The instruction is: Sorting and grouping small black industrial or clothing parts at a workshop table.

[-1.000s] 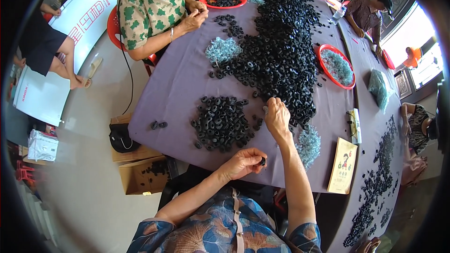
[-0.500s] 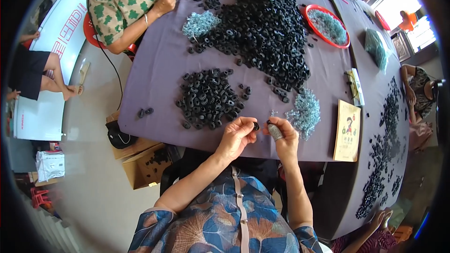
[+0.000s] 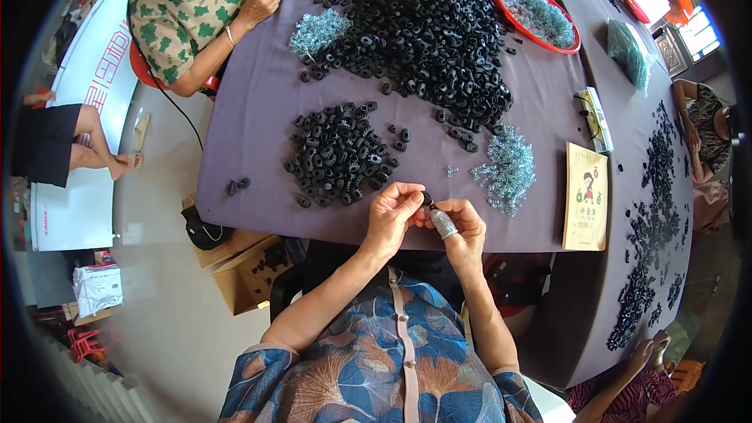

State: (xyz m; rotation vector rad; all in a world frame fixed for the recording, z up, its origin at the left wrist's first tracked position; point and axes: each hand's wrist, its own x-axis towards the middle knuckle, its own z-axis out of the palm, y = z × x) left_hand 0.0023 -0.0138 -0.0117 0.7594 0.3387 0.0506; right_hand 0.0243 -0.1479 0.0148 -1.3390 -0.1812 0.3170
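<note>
Pinching a small black ring (image 3: 427, 199) between them at the table edge (image 3: 329, 229), left hand (image 3: 389, 215) and right hand (image 3: 458, 227) (one finger taped) meet fingertip to fingertip; both close on it, equally near.

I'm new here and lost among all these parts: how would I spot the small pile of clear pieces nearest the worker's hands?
Start at the purple-covered table and find the yellow illustrated booklet near its front edge. Just left of it lies the small heap of clear glassy springs. Unlike the black ring piles, it is pale and translucent, and it lies loose, not in a red tray.
</note>
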